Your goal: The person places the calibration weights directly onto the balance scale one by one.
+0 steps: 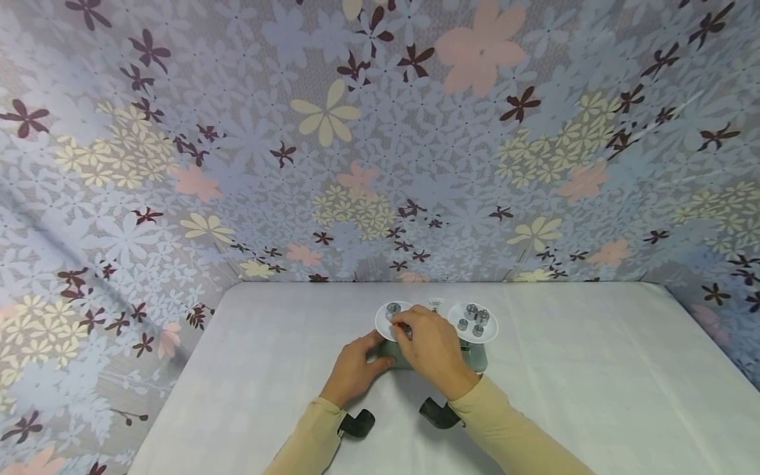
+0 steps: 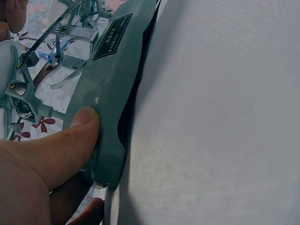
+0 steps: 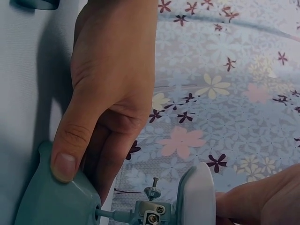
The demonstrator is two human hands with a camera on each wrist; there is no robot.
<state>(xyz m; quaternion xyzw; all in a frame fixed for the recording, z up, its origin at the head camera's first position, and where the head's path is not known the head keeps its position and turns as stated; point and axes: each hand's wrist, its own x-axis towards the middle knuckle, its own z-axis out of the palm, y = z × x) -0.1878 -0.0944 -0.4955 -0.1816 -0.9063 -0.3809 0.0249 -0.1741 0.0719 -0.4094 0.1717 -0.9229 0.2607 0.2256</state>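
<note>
A green balance scale [image 1: 475, 356] with two white pans stands on the table. My left hand [image 1: 354, 367] grips the left end of its base, thumb on the front face [image 2: 84, 119] and fingers behind. My right hand [image 1: 436, 346] reaches across the base to the left pan [image 1: 382, 328], thumb and fingertips drawn together over it. Whether those fingers hold anything, I cannot tell. A metal weight [image 1: 393, 307] sits on that pan, just beyond the fingertips. On the right pan [image 1: 489, 333] stand several metal weights [image 1: 472, 311] of different sizes.
A white cloth [image 1: 594, 382] covers the table. Behind it rises a wall with a flower pattern [image 1: 380, 165]. Black wrist mounts [image 1: 358, 423] stick out from both sleeves. Between the pans is the scale's pointer part [image 1: 436, 305].
</note>
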